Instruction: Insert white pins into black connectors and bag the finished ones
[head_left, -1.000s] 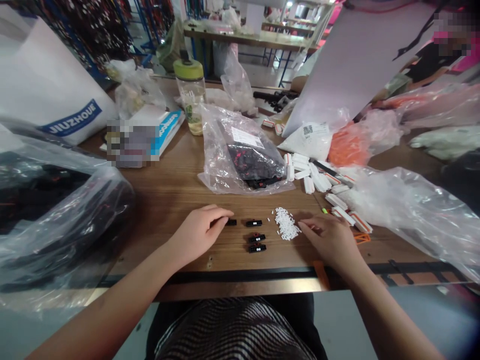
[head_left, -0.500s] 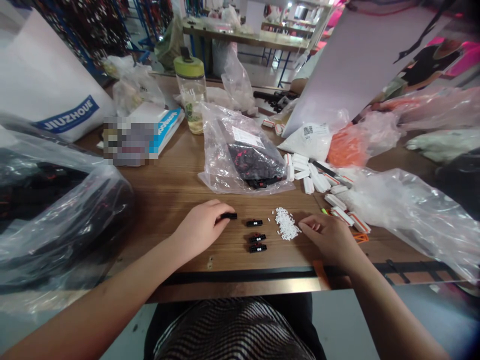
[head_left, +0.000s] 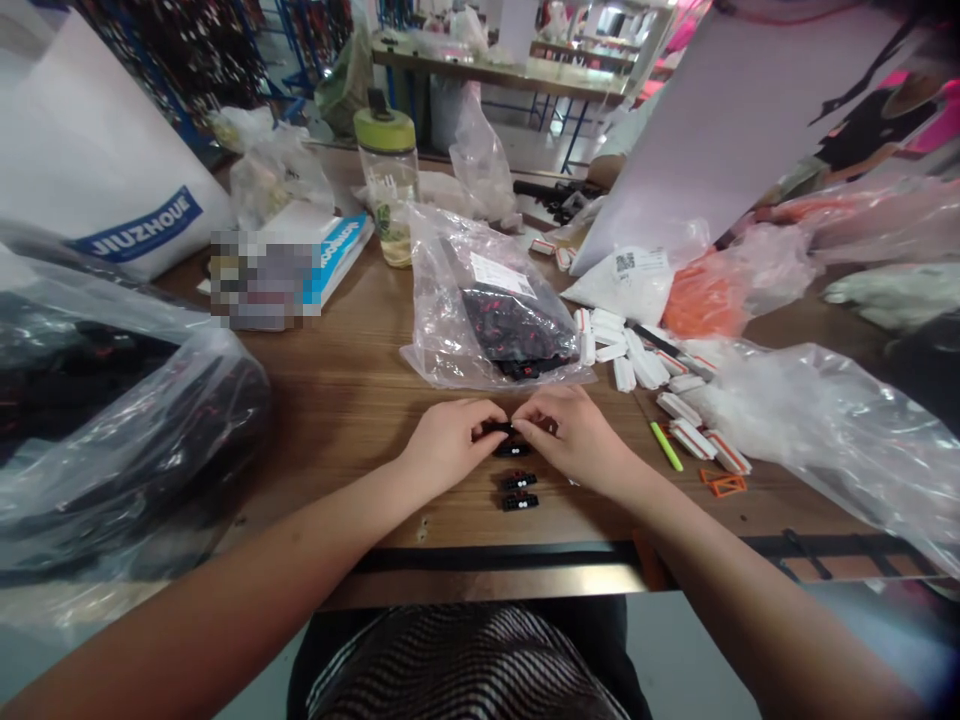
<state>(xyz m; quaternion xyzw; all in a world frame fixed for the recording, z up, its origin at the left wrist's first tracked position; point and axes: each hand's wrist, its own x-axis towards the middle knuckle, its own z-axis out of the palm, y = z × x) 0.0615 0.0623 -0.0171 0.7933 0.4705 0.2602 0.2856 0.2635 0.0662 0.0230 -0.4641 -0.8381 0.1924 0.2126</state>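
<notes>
While both hands sit close together, left hand [head_left: 452, 440]: thumb and fingers pinch a black piece [head_left: 496, 428].
Right hand [head_left: 570, 432]: fingertips at that piece's right end; cannot tell whether they pinch anything.
White-dotted black pieces [head_left: 519, 482]: three, in a column just nearside of the fingertips.
Green stick [head_left: 666, 446]: right of the right hand.
Plastic bag [head_left: 491, 310]: just beyond both hands.

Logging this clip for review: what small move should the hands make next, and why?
The right hand should probably press gently against the held black piece while the left hand steadies it: both hands meet there, and the three black pieces nearby show white spots. Whether the right hand holds anything is hidden.
</notes>
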